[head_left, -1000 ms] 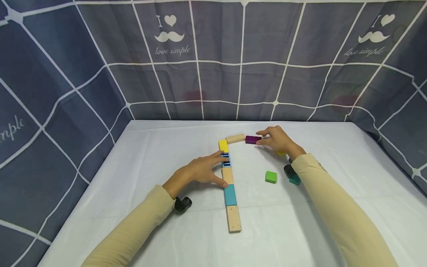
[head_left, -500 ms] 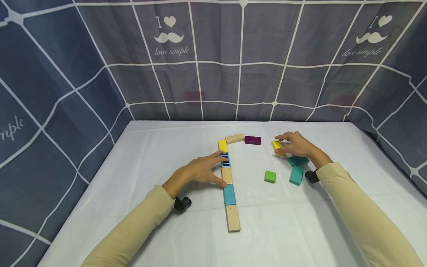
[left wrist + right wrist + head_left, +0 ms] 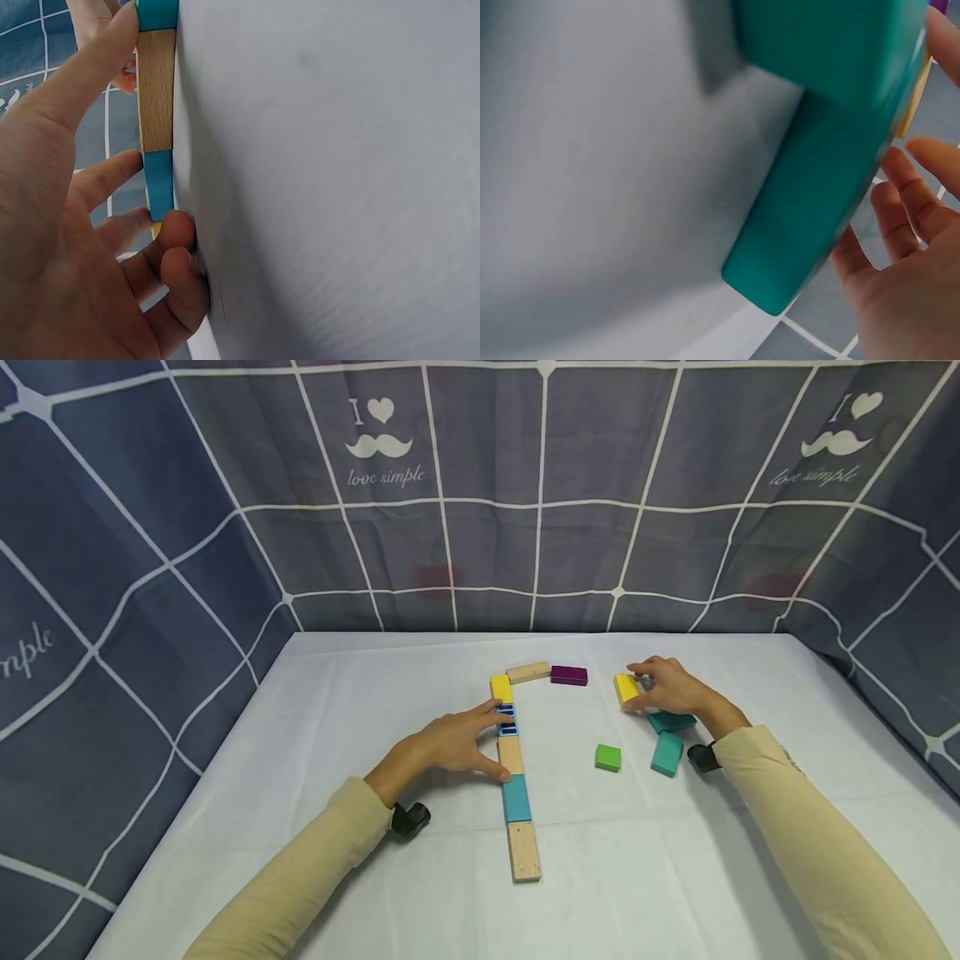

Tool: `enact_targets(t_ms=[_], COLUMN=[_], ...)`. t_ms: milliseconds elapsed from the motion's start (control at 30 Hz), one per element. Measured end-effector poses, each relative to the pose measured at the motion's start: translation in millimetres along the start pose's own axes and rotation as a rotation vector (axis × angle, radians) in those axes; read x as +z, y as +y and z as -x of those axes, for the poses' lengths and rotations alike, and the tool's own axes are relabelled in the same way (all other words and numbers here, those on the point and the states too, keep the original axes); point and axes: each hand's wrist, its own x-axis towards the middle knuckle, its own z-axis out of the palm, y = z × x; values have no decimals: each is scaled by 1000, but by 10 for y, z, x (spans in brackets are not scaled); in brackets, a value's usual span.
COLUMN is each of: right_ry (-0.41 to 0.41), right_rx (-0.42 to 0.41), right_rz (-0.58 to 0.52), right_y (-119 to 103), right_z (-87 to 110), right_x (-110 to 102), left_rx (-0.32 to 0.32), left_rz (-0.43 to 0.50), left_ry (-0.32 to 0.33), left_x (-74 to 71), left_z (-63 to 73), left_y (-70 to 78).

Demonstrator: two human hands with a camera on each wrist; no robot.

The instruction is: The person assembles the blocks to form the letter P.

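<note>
In the head view a row of small blocks runs away from me: a wooden block (image 3: 524,852), a blue block (image 3: 516,798), another wooden block (image 3: 510,755), a blue-and-black striped block (image 3: 507,719) and a yellow block (image 3: 501,688). My left hand (image 3: 463,740) rests against its left side, thumb and fingers spread along it. A thin wooden block (image 3: 528,672) and a purple block (image 3: 569,675) bend the line right at the far end. My right hand (image 3: 667,685) pinches a second yellow block (image 3: 626,688) by its ends, thumb nearer me.
Two teal blocks (image 3: 667,754) lie under and beside my right wrist, close up in the right wrist view. A green block (image 3: 608,757) sits between them and the row. A white cloth (image 3: 360,693) covers the table, with a grey checked curtain (image 3: 487,552) behind.
My right hand has left the purple block and moved right to the second yellow block, which it now pinches and has turned slightly. My left hand has stayed at the row.
</note>
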Motion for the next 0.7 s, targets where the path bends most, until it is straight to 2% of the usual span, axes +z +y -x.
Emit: enact_targets(t_ms=[200, 367, 700], right_ry=[-27, -27, -20], right_rx=[35, 25, -62], right_rz=[-13, -25, -51], right_y=[4, 11, -124], right_z=[-3, -1, -51], right_x=[11, 18, 58], left_rx=[-2, -7, -23], left_rz=[7, 38, 31], left_ry=[2, 1, -3], left_x=[-4, -17, -18], left_z=[-1, 30, 30], left_y=[2, 24, 40])
